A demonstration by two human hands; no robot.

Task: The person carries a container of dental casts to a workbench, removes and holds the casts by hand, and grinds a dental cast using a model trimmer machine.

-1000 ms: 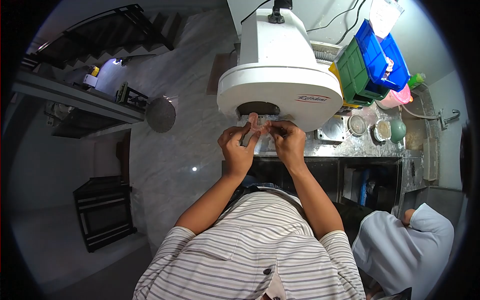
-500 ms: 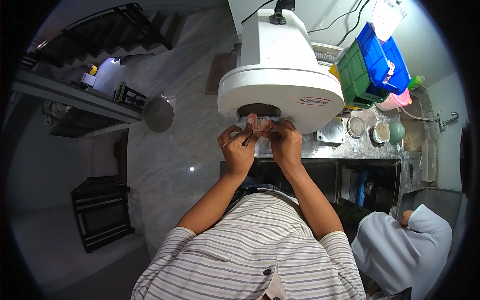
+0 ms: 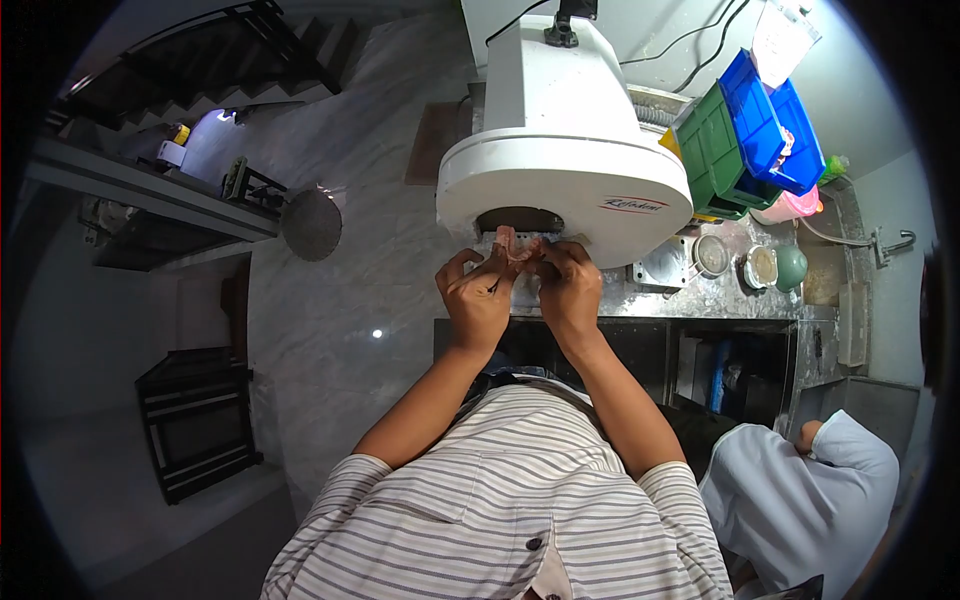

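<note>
Between my two hands is a pink, horseshoe-shaped dental cast (image 3: 508, 243), held up just in front of the dark opening of a white machine (image 3: 565, 195). My left hand (image 3: 474, 300) pinches its left arm between thumb and fingers. On the other side, my right hand (image 3: 572, 290) grips the right end with its fingertips. The fingers cover part of the cast, and its fine surface is too small to read. Small holes show on a metal plate below the opening.
On the metal counter to the right stand a round bowl (image 3: 711, 256), a plaster-filled cup (image 3: 760, 267) and a green round container (image 3: 791, 268). Behind them are a green bin (image 3: 712, 150) and a blue bin (image 3: 760, 120). A person in a pale top (image 3: 800, 500) is at the lower right.
Both hands stay at the opening with the cast; the right fingers have shifted slightly on its right end. The camera view has moved a little.
</note>
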